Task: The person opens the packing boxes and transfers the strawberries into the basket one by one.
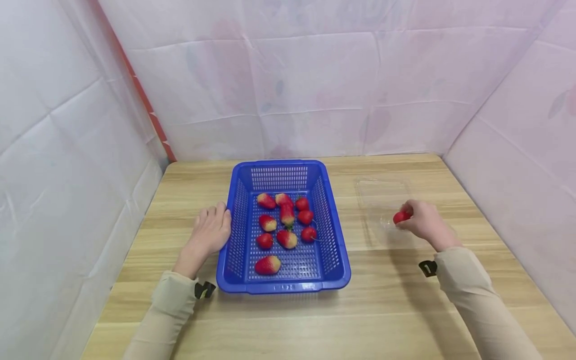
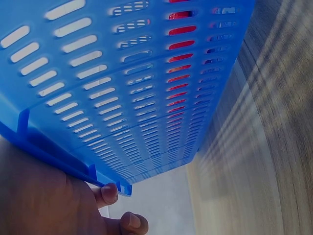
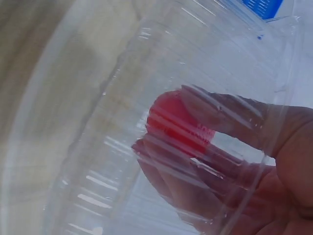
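A blue plastic basket point(image 1: 283, 288) with slotted walls holds strawberries point(image 1: 267, 265), red with pale yellowish ends, and small round red fruits point(image 1: 305, 216) with thin stems. At its left side my left hand point(image 1: 210, 229) grips the rim. From below, in the left wrist view, two bent fingertips point(image 2: 108, 193) show beside the rim's lip. My right hand point(image 1: 425, 224) pinches a small red fruit point(image 1: 401, 216) between thumb and fingers, over a clear plastic container point(image 1: 382, 192). In the right wrist view the container's wall stands between camera and hand, and the red fruit shows through it.
Both things stand on a light wood-grain table point(image 1: 288, 330). White sheeting with faint floral prints point(image 1: 315, 75) hangs behind and on both sides. A red strip point(image 1: 139, 92) runs down the left back corner. A black strap point(image 1: 429, 268) shows at the right sleeve.
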`<state>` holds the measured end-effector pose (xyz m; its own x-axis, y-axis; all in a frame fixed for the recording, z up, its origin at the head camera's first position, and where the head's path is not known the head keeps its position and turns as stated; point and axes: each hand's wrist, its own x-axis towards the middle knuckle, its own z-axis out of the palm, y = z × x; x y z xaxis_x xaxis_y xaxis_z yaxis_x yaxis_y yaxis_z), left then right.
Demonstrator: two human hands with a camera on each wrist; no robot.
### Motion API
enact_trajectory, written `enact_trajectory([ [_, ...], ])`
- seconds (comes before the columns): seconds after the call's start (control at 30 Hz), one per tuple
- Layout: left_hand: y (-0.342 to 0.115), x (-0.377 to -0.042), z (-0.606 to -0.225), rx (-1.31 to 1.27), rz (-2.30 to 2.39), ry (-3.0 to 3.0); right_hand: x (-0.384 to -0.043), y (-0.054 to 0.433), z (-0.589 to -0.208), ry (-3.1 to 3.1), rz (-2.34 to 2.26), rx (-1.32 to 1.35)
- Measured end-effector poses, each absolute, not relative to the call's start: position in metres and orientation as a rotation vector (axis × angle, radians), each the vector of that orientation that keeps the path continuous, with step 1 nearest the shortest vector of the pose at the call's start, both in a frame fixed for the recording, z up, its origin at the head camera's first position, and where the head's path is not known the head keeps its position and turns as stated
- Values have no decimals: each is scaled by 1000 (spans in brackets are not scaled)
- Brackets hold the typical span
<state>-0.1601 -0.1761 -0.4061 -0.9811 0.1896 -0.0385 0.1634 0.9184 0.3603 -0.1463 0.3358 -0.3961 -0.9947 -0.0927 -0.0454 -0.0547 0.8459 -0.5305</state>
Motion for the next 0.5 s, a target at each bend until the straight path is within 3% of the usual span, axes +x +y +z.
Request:
enact_trajectory([
  [0.5, -177, -159, -403, 283, 560, 2998, -157, 319, -368, 3037, -927, -104],
])
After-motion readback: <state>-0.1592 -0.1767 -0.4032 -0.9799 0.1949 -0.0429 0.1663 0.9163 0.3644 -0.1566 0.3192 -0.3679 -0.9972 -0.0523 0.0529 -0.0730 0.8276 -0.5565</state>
